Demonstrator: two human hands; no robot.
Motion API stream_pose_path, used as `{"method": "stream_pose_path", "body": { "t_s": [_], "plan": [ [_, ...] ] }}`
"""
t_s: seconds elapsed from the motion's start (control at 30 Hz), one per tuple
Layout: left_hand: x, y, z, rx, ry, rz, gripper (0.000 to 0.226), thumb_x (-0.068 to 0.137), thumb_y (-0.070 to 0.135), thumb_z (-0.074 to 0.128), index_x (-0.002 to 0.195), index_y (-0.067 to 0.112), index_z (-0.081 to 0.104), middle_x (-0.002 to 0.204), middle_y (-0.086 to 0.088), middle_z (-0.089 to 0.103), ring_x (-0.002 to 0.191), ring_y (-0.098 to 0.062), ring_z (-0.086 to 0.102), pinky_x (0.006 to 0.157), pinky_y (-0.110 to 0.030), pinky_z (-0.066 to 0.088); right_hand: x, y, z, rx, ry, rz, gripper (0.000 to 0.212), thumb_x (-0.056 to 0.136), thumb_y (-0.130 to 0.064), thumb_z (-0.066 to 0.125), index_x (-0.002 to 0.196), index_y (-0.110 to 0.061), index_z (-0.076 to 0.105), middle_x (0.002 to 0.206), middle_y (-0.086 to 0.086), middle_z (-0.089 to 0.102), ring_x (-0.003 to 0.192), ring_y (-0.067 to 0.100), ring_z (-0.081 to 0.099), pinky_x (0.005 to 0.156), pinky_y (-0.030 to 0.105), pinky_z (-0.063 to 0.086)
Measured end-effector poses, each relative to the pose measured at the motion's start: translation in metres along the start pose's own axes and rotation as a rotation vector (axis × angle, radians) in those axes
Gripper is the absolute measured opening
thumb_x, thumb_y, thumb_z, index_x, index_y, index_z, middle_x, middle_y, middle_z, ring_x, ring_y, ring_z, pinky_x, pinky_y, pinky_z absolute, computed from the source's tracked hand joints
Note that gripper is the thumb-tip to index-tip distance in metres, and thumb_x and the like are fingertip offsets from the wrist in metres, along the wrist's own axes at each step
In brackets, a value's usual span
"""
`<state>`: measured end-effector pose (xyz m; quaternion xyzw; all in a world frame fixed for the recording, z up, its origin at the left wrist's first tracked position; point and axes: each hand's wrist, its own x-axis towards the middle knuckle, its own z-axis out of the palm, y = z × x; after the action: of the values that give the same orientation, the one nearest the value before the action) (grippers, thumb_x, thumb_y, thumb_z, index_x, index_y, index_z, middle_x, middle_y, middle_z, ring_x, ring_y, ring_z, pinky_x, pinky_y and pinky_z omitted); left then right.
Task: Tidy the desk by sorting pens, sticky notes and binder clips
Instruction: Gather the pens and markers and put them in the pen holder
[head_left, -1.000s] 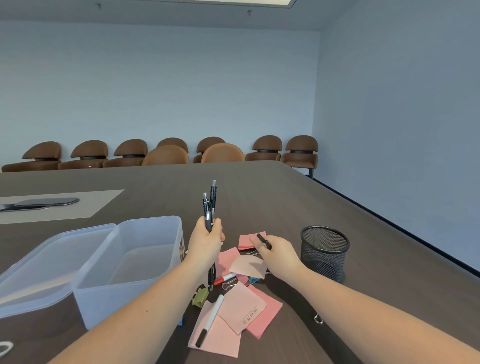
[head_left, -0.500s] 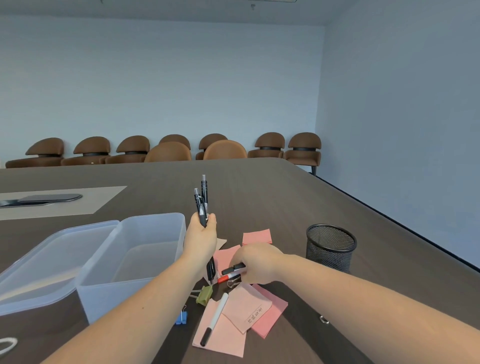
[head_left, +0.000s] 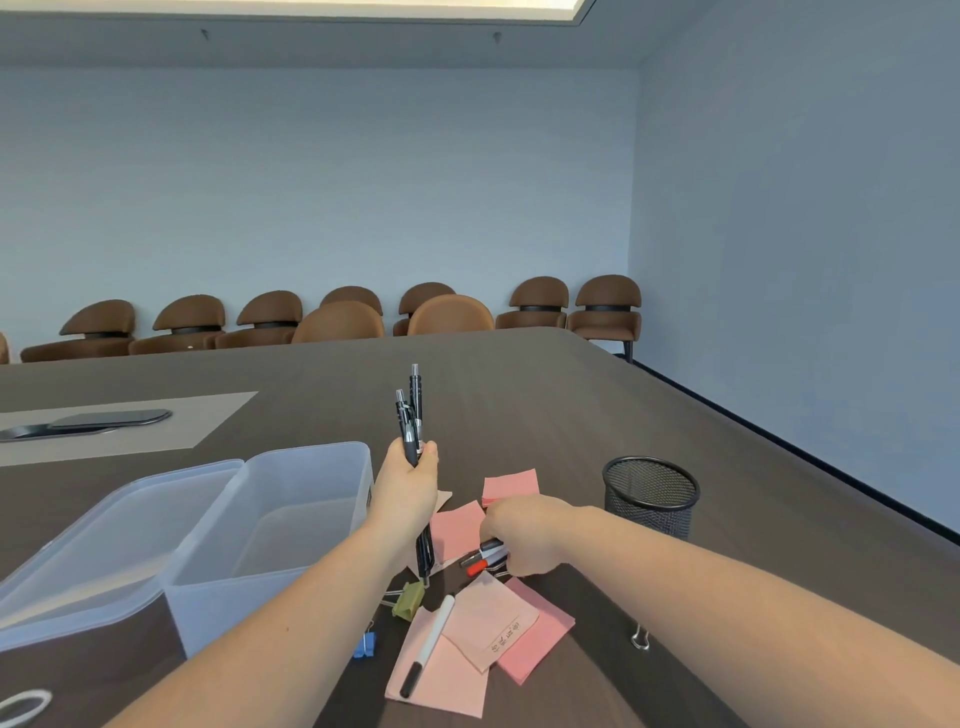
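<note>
1. The left hand is closed in a fist around a bundle of black pens, held upright above the table; the clicker ends stand out above the fingers and the tips hang down below the palm, over the pink notes.
2. The right hand is curled down at the table top, its fingers pinched on the back ends of a dark marker and a red-capped marker, whose capped ends stick out to the left from under the knuckles.
3. Just behind the right hand lies a stack of pink sticky notes; another pink note lies flat between the two hands.
4. Nearer the camera, loose pink sheets overlap; the pale top sheet carries a short handwritten line, too small to read.
5. A white marker with a black cap lies diagonally across the lowest pale pink sheet.
6. An olive binder clip sits just left of these sheets, and a blue binder clip lies below it, near the left forearm.
7. A metal clip lies on the table beside the right forearm.
8. A black mesh pen cup stands upright to the right of the right hand.
9. A clear plastic box stands open left of the left hand, its lid beside it.
10. No brand or label can be read anywhere.
</note>
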<state>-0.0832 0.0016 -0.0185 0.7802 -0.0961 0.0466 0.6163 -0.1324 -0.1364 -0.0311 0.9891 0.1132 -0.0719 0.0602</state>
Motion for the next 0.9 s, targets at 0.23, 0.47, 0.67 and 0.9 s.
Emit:
{"method": "stream_pose_path", "body": {
  "t_s": [0.23, 0.47, 0.67, 0.9],
  "plan": [
    [-0.013, 0.013, -0.004, -0.149, -0.003, -0.019, 0.013, 0.101, 0.025, 0.041, 0.105, 0.014, 0.048, 0.074, -0.003, 0.056, 0.070, -0.014, 0.055, 0.089, -0.038, 0.051, -0.008, 0.004, -0.001, -0.022, 0.004, 0.009, 0.028, 0.086, -0.009, 0.061, 0.114, -0.006, 0.059, 0.099, 0.012, 0.061, 0.083, 0.026, 0.053, 0.058, 0.029, 0.041],
    [-0.025, 0.021, -0.013, -0.191, -0.005, -0.043, 0.014, 0.101, 0.023, 0.040, 0.089, 0.017, 0.044, 0.064, 0.000, 0.038, 0.056, -0.013, 0.036, 0.069, -0.027, 0.045, -0.013, 0.004, 0.001, -0.041, -0.015, -0.008, 0.028, 0.086, -0.005, 0.058, 0.114, -0.006, 0.061, 0.104, 0.014, 0.064, 0.091, 0.030, 0.058, 0.058, 0.030, 0.039],
    [-0.033, 0.020, -0.019, -0.106, -0.047, -0.081, 0.019, 0.101, 0.024, 0.039, 0.084, 0.017, 0.042, 0.064, 0.001, 0.034, 0.057, -0.013, 0.034, 0.070, -0.028, 0.044, -0.022, 0.002, -0.003, -0.086, -0.038, 0.027, 0.027, 0.086, -0.008, 0.060, 0.113, -0.004, 0.062, 0.092, 0.010, 0.055, 0.083, 0.026, 0.053, 0.049, 0.025, 0.033],
    [-0.042, 0.022, -0.025, 0.012, -0.115, -0.144, 0.013, 0.100, 0.027, 0.043, 0.091, 0.017, 0.042, 0.070, -0.001, 0.037, 0.060, -0.014, 0.036, 0.071, -0.030, 0.046, -0.028, -0.002, -0.001, 0.000, 0.107, 0.052, 0.026, 0.085, 0.000, 0.049, 0.108, -0.005, 0.059, 0.107, 0.016, 0.064, 0.096, 0.035, 0.061, 0.066, 0.035, 0.045]
  ]
}}
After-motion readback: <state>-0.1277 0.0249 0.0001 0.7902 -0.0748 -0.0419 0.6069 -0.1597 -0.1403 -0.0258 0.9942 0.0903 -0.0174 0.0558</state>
